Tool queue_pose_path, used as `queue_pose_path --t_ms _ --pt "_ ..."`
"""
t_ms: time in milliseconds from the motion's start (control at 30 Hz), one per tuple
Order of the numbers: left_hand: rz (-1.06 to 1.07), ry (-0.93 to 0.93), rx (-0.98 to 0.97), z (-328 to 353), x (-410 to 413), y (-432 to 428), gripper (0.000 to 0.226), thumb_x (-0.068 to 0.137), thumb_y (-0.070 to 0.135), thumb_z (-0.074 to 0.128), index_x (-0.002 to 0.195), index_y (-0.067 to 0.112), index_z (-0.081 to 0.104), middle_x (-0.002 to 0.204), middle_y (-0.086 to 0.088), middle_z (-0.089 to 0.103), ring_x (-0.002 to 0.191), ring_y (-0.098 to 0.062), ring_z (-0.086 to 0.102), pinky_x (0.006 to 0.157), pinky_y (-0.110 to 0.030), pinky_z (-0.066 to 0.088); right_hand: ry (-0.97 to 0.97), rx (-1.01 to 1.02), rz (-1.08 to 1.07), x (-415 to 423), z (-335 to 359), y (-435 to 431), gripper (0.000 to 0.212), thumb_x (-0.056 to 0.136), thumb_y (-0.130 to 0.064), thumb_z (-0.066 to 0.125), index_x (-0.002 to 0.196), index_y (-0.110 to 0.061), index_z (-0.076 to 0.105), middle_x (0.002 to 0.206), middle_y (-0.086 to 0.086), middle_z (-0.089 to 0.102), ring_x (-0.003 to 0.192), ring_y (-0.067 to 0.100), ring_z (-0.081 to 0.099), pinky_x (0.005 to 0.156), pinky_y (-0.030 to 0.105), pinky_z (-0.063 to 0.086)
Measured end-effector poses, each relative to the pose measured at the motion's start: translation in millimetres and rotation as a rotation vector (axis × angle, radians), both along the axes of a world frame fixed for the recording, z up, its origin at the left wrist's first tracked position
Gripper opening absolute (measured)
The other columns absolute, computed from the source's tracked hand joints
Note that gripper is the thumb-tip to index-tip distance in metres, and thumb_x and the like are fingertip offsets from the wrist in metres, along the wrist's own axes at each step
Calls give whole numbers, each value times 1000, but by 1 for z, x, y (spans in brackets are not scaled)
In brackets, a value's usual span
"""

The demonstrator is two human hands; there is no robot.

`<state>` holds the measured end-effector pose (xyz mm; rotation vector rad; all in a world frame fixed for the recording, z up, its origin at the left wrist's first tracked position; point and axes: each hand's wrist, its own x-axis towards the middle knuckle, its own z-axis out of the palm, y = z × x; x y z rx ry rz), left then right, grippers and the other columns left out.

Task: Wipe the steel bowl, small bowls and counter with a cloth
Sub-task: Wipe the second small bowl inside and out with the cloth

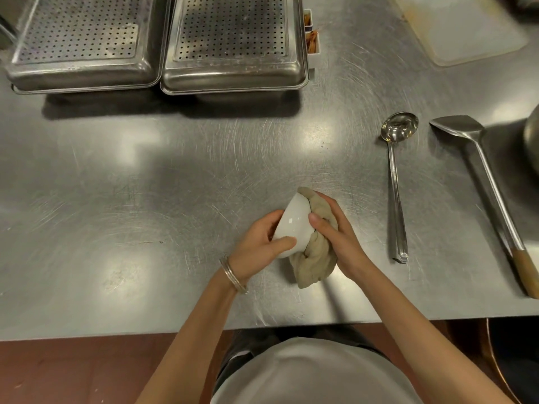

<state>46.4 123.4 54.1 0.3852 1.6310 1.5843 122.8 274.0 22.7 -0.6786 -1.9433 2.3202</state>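
Now: small bowl held on its side, cloth stuffed at its mouth

Closest to the camera, two bare forearms reach out over the near edge of the steel counter [145, 185], the left wrist ringed by a thin metal bracelet [232, 275]. The left hand [259, 243] cups the white small bowl [293, 223] from the foot side, with its fingers curled round the far wall and its thumb laid across the near wall. The bowl is tipped sideways, with its mouth turned to the right.

The right hand [338, 234] meets it from that side and grips a bunched beige cloth [316, 263]. Its fingers are wrapped over the wad and its thumb presses on the bowl's outer wall by the rim. The cloth fills the space at the bowl's mouth, so the bowl sits between the two hands, touching both. A loose tail of cloth hangs below the right palm toward the counter; whether it touches the steel cannot be told.

Further right, well apart from the hands, a ladle [395, 185] lies with its cup pointing away. Beside it lies a wooden-handled spatula [481, 176]. The curved side of a steel bowl [532, 141] shows at the right edge.

At the back stand two perforated trays [84, 42] [233, 45] side by side, and a pale cutting board [466, 27] lies in the far right corner.
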Motion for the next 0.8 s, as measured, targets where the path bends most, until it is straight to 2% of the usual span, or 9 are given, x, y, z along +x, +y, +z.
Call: queue_pose_path --t_ms 133,200,267,333,433,600,667,733,800 --pt "128 66 -169 1 3 13 24 74 34 71 96 27 63 92 4 68 83 -8 65 70 -24 54 44 48 -3 6 3 -14 44 85 -31 59 128 -34 52 129 -14 54 119 4 51 93 21 46" --pt "123 38 -156 -1 -2 9 24 79 20 73 101 20 64 92 2 67 82 -10 64 67 -20 53 35 94 -39 7 4 -16 45 85 -33 59 129 -33 51 128 -17 55 117 0 51 91 16 44" --pt "102 -18 -100 -5 -6 0 28 79 5 70 106 9 64 94 -3 66 82 -10 64 66 -19 52 28 199 -77 6 4 -11 43 88 -35 56 130 -32 51 127 -17 56 117 -1 51 94 18 42" --pt "105 -50 -43 -10 -9 -9 33 73 3 74 105 8 65 97 -5 67 85 -12 65 69 -20 53 41 346 -104 5 3 -3 40 90 -36 52 130 -32 51 131 -14 54 121 0 48 100 20 38" --pt "146 -118 -2 -18 -9 -15 36 67 9 73 102 13 66 98 -5 68 89 -14 66 72 -22 54 31 493 38 2 1 -2 41 93 -38 46 134 -35 45 136 -13 49 124 -2 43 104 19 34" --pt "248 -218 95 -27 -4 -16 37 72 12 65 108 12 63 107 -6 67 99 -17 63 77 -24 52 -42 491 24 1 -8 0 43 95 -42 41 137 -33 43 137 -11 49 125 3 45 106 31 37" --pt "290 -305 178 -30 -3 -15 39 75 12 60 114 10 60 112 -6 66 103 -16 62 78 -24 52 -76 474 56 6 -8 -2 44 96 -44 41 139 -36 38 140 -13 46 126 3 43 106 27 35" --pt "305 -340 211 -30 -3 -14 40 78 14 57 118 10 57 115 -6 66 108 -17 61 83 -25 52 -106 392 114 11 -8 -5 46 95 -45 40 140 -39 34 140 -17 44 125 0 43 103 16 34" --pt "329 -378 239 -32 -2 -16 41 80 16 55 120 10 55 117 -5 65 111 -19 59 87 -27 51 -120 363 120 15 -9 -5 44 94 -44 40 138 -42 36 137 -20 46 121 -3 45 101 10 35"
